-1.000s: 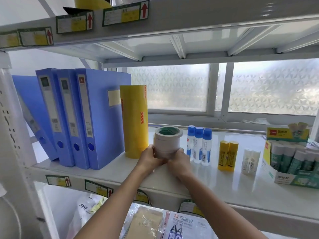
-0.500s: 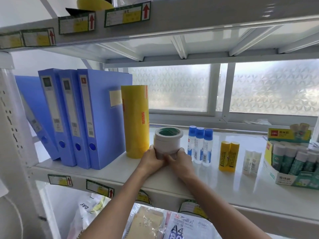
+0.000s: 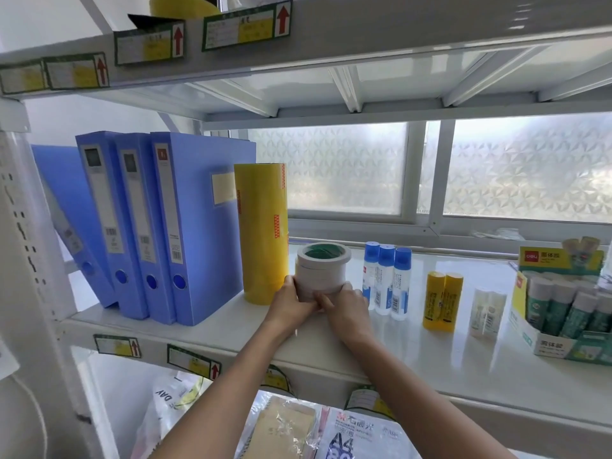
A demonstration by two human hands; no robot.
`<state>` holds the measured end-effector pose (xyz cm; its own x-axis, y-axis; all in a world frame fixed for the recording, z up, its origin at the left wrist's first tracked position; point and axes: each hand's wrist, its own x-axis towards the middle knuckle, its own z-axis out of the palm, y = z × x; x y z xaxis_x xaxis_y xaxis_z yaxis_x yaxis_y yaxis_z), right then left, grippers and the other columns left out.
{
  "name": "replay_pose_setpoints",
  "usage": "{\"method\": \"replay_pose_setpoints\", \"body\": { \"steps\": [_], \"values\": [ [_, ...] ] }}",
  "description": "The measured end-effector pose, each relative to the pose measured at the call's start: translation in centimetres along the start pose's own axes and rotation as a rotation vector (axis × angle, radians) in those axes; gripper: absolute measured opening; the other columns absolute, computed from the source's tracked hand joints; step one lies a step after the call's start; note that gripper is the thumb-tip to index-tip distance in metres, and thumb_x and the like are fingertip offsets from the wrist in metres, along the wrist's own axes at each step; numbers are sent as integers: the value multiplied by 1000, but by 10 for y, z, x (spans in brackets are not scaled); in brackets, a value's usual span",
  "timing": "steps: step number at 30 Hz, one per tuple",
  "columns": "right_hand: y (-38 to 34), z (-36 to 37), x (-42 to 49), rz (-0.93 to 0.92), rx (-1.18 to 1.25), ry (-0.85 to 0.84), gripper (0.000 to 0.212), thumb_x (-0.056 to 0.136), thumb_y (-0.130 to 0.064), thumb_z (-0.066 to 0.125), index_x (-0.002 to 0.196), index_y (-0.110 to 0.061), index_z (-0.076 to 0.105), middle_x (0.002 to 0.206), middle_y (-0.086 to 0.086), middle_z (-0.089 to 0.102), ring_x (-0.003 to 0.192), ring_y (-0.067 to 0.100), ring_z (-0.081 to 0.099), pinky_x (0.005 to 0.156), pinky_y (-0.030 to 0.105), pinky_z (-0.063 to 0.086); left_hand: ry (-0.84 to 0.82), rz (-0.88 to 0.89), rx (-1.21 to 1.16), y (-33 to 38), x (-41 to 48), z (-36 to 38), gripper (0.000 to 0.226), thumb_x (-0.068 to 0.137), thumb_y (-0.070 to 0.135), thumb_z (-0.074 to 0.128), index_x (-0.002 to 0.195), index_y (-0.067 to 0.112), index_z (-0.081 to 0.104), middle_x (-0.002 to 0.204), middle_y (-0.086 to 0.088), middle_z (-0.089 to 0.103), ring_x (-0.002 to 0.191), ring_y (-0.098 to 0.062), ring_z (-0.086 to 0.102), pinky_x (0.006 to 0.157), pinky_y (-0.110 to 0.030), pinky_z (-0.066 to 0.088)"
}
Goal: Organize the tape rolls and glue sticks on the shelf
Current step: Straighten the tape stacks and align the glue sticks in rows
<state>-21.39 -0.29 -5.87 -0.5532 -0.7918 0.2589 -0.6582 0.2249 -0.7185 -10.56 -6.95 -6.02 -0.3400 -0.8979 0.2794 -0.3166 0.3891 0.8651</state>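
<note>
"Two hands on the tape, then?"

"Yes. The left hand (image 3: 291, 304) and the right hand (image 3: 347, 309) both curl round the bottom of the stack of white tape rolls (image 3: 323, 273), thumbs nearly meeting at the front."

"Where does the stack stand?"

"Upright on the white shelf (image 3: 430, 366), near its front edge, between the tall yellow roll (image 3: 263, 233) on the left and three blue-capped glue sticks (image 3: 385, 279) on the right. Whether it touches the yellow roll cannot be told."

"What else is on that board?"

"Further right, two yellow glue sticks (image 3: 442, 301) stand together, then a pair of pale glue sticks (image 3: 486, 313), then an open display box (image 3: 559, 346) packed with green glue sticks. Left of the yellow roll, blue file boxes (image 3: 165, 226) stand on end, the outermost one leaning."

"And the surface itself?"

"Glossy white, bright with light from behind."

"From what?"

"A frosted window (image 3: 331, 167) with a patterned film sits just behind the rack. The upper shelf (image 3: 397, 31) overhead carries green-edged labels (image 3: 246, 28) with red arrows, and similar labels run along the front lip below the hands. Under that, plastic-wrapped paper packs (image 3: 351, 435) lie on the lower level."
</note>
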Motion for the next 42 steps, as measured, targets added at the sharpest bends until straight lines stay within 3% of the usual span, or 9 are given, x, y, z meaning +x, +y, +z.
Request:
{"method": "replay_pose_setpoints", "body": {
  "steps": [7, 12, 16, 19, 23, 27, 32, 34, 42],
  "values": [
    [2, 0, 3, 22, 70, -18, 55, 89, -47, 58, 123, -5, 49, 126, 18, 52, 123, 33, 43, 98, 42, 39, -11, -1, -8, 3, -1, 1, 66, 65, 32, 81, 119, 11, 50, 113, 0, 65, 103, -16, 62, 81, -31, 53],
    [1, 1, 0, -2, 120, 14, 78, 88, -43, 60, 139, 7, 29, 134, 20, 51, 126, 36, 45, 103, 45, 40, -27, 22, -111, 6, -6, 0, 77, 61, 32, 80, 127, 16, 44, 117, -2, 64, 103, -12, 62, 82, -27, 52],
    [-5, -2, -2, -98, 245, 77, 74, 87, -30, 65, 140, 5, 28, 134, 17, 51, 125, 31, 48, 102, 37, 41, -17, 86, -203, 9, -9, -1, 81, 67, 30, 80, 136, 21, 40, 125, 3, 59, 110, -8, 58, 85, -20, 49],
    [-9, -3, -2, -135, 284, 106, 58, 87, -23, 66, 133, -1, 40, 129, 15, 55, 120, 27, 52, 97, 31, 41, 1, 98, -206, 11, -8, -1, 70, 73, 24, 78, 134, 18, 44, 127, 1, 60, 113, -12, 58, 90, -27, 52],
    [-9, -3, 0, -135, 291, 129, 58, 84, -27, 68, 131, -4, 43, 125, 12, 55, 117, 26, 51, 97, 34, 42, 32, 86, -184, 13, -8, -1, 82, 58, 52, 71, 130, 22, 48, 124, 3, 61, 113, -14, 59, 94, -40, 54],
    [-10, -5, 5, -111, 275, 116, 58, 83, -28, 70, 128, -1, 44, 122, 15, 54, 116, 28, 50, 99, 39, 43, 48, 82, -141, 11, -5, 1, 82, 58, 56, 69, 130, 24, 48, 123, 3, 61, 113, -16, 59, 93, -43, 54],
    [-14, -7, 12, -103, 255, 51, 69, 82, -27, 71, 134, 2, 36, 126, 18, 53, 118, 31, 51, 100, 43, 46, 46, 130, -74, 15, -8, 0, 70, 73, 35, 71, 136, 18, 44, 126, 0, 61, 114, -17, 59, 93, -34, 52],
    [-16, -6, 11, -120, 306, 72, 76, 79, -26, 74, 137, 2, 33, 127, 17, 52, 119, 29, 52, 99, 42, 48, 48, 137, -73, 16, -7, 0, 79, 72, 37, 69, 141, 16, 37, 126, 4, 58, 114, -13, 57, 91, -28, 51],
    [-21, -4, 6, -243, 420, 167, 65, 83, -16, 70, 138, -10, 36, 122, 3, 58, 105, 5, 50, 84, 9, 38, 113, 214, -42, 21, -6, 2, 44, 93, 24, 58, 133, 15, 44, 126, 1, 60, 109, -9, 57, 73, 2, 42]
  ]
}}
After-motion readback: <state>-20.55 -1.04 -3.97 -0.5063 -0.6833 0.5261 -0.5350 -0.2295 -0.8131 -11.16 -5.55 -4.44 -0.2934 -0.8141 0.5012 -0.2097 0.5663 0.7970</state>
